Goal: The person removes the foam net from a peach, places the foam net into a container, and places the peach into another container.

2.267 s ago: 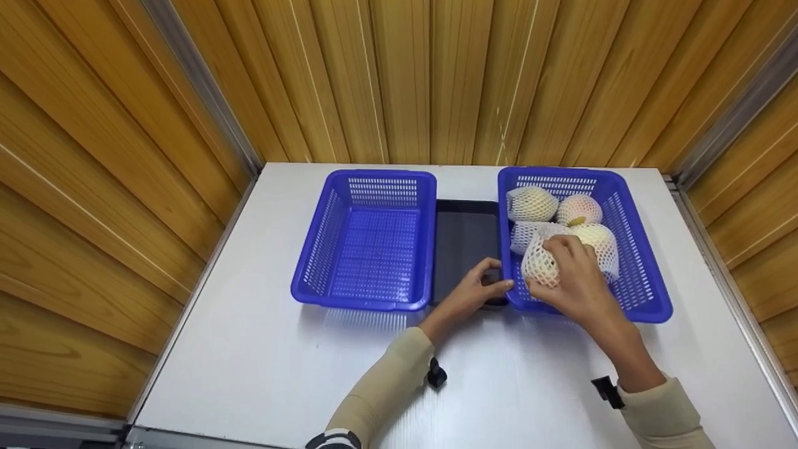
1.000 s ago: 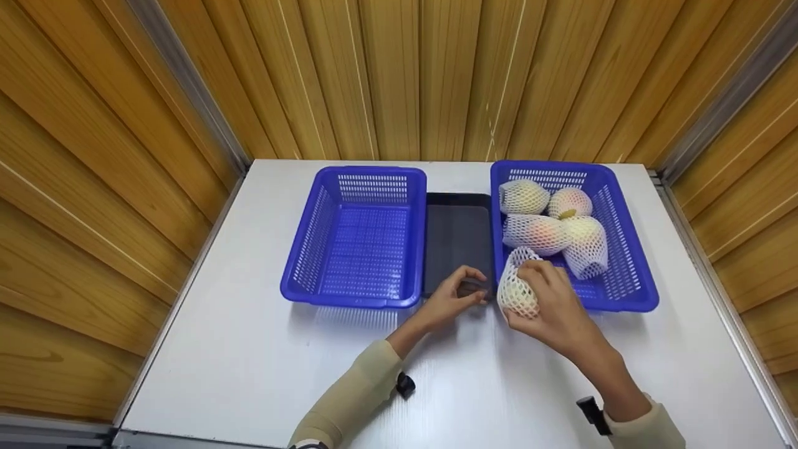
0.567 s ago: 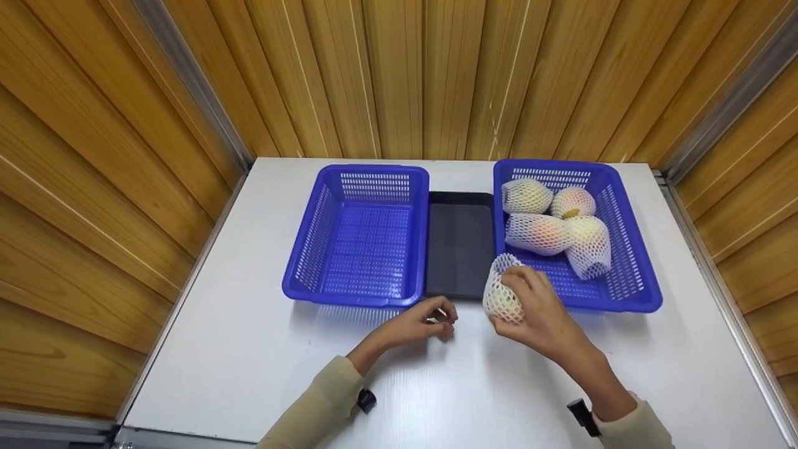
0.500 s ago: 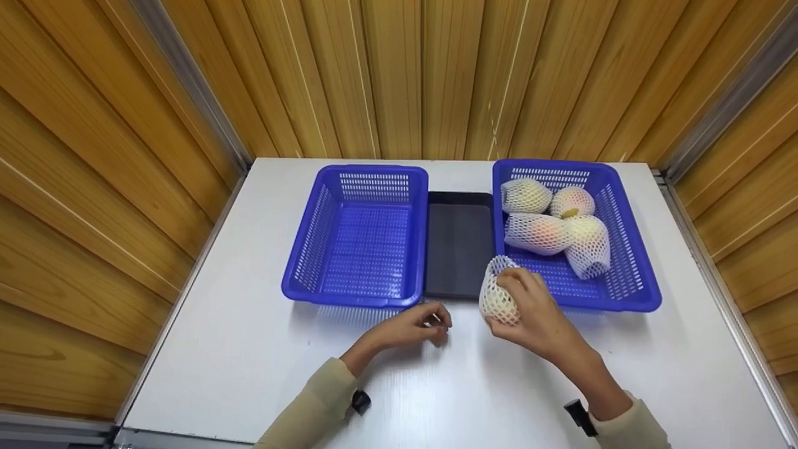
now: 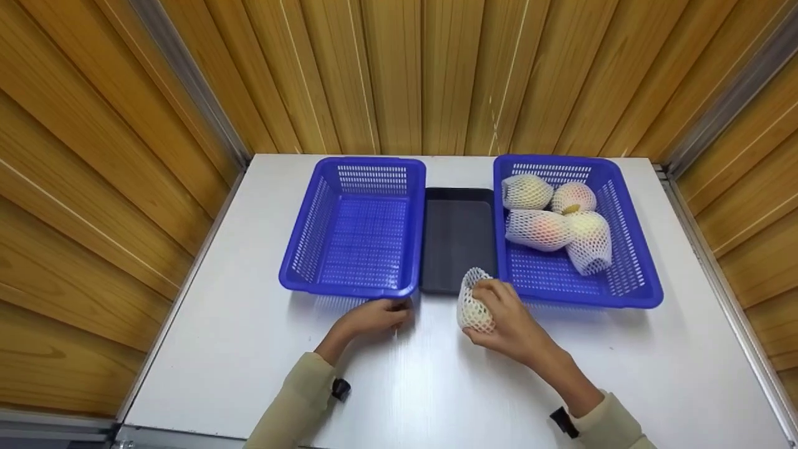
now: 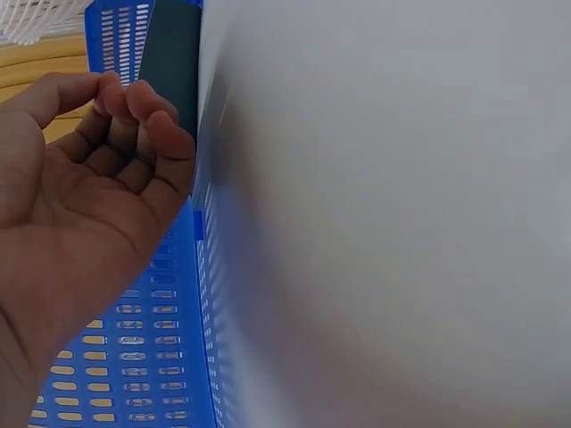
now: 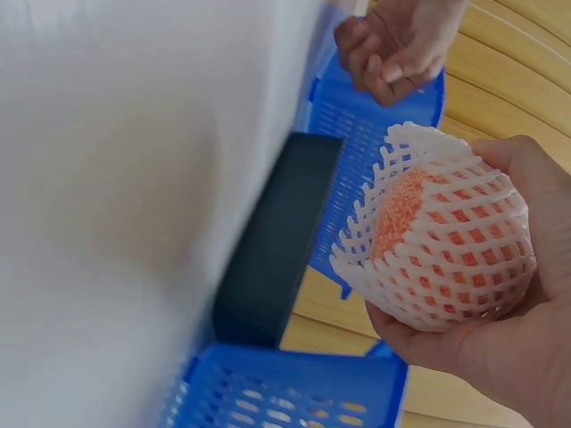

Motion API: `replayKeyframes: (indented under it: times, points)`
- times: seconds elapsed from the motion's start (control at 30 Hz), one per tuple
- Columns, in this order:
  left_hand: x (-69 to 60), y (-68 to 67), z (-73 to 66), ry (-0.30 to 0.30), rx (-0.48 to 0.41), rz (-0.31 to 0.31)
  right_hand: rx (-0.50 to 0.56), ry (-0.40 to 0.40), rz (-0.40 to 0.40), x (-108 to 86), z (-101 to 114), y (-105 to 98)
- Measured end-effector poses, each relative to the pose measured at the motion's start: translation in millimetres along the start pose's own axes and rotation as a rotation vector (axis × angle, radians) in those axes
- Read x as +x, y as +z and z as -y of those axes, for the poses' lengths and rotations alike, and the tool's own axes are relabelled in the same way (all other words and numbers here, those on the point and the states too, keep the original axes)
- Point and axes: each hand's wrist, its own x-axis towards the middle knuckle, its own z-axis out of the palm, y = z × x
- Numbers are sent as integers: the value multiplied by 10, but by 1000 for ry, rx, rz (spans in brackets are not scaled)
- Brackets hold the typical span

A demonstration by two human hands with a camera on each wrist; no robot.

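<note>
my right hand (image 5: 508, 321) grips a netted fruit (image 5: 475, 312), thumb on its near side and fingers bent over the top, just off the near edge of a black tray (image 5: 458, 237). the white foam net reaches past the fruit at its far end, and in the right wrist view a reddish, grainy skin shows through the mesh. i cannot tell whether the fruit touches the white counter (image 5: 436, 386). my left hand (image 5: 377, 317) holds nothing; its fingers curl loosely by the near right corner of the left basket (image 5: 368, 237), the tips partly hidden at the rim. this basket is blue with slotted walls, and its perforated floor is in plain sight. the tray lies between it and the right basket (image 5: 548, 274), also blue, where four more fruits in white nets sit: a yellowish one (image 5: 530, 192) at the far left, a pinkish one (image 5: 572, 194) at the far right, a red-blushed one (image 5: 539, 229) lying nearer on the left, and a pale one (image 5: 589, 240) beside it, its net end pointing toward me. wooden panels (image 5: 399, 75) stand behind the counter.
</note>
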Motion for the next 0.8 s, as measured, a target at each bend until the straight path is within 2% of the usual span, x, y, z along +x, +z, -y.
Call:
replayKeyframes:
  times: [0.23, 0.4, 0.53, 0.63, 0.8]
  points:
    - [106, -13, 30, 1, 4, -39, 1, -71, 43, 85, -104, 294]
    - [175, 1, 26, 39, -8, -19, 19, -108, 75, 160, -187, 474]
    - [174, 11, 30, 53, 1, -8, 33, -122, 124, 164, -213, 588]
    - [154, 4, 18, 48, -5, -13, 43, -122, 158, 161, -208, 618]
    - [145, -13, -6, 93, -45, 0, 33, -109, 217, 170, -177, 521]
